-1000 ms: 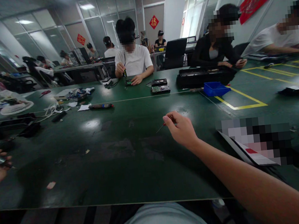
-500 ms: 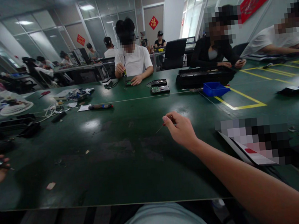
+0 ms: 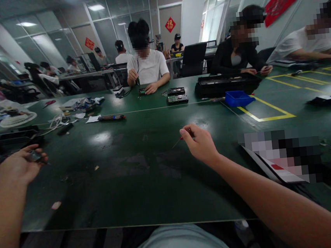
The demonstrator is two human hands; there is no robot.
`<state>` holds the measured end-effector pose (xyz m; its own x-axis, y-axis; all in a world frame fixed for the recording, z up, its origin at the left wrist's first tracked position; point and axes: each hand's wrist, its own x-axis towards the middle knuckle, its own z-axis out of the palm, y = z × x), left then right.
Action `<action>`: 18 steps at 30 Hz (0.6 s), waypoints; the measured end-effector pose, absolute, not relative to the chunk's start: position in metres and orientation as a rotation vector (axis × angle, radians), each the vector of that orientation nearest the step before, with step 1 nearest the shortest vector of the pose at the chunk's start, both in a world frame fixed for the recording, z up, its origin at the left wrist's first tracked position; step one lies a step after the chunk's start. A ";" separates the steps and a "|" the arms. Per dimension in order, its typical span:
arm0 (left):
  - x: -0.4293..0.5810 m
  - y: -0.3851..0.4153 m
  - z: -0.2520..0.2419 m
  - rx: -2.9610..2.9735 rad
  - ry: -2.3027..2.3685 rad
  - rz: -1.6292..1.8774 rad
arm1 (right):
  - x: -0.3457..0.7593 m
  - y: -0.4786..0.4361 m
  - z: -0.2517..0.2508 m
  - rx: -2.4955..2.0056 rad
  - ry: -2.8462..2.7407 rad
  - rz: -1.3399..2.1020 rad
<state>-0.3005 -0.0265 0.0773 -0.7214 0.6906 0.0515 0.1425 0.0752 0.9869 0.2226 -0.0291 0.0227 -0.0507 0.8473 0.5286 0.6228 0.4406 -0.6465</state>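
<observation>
My left hand [image 3: 19, 165] is raised above the left side of the green table [image 3: 126, 198]. Its fingers are closed round a small shiny grey part [image 3: 35, 155] with a thin dark end; blur hides its exact kind. Over the middle of the table, my right hand [image 3: 201, 143] grips a small screwdriver [image 3: 178, 142] by its reddish handle. The thin shaft points down and left, its tip apart from my left hand. My fingers cover most of the handle.
A pen-like tool [image 3: 111, 118] and a black housing [image 3: 8, 136] lie left. Opened drives [image 3: 177, 99], a blue bin [image 3: 238, 98] and a long black casing [image 3: 227, 84] stand farther off. A co-worker [image 3: 148, 69] sits opposite. A partly blurred flat item [image 3: 285, 173] lies right.
My left hand has come in from the left edge, moving right and slightly up with the small grey part. My right hand and the screwdriver have stayed almost still.
</observation>
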 end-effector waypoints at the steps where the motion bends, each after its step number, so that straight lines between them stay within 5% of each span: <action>1: -0.288 -0.024 0.079 0.783 1.825 1.671 | 0.223 -0.029 0.023 -1.268 -1.758 0.308; 18: -0.046 0.002 0.054 1.123 1.074 1.141 | 0.224 -0.033 0.027 -1.274 -1.752 0.350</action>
<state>-0.0459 0.0021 0.0544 0.1082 0.9925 -0.0567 -0.1170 0.0693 0.9907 0.2242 -0.0327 0.0273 -0.0497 0.8636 0.5018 0.6045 0.4259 -0.6732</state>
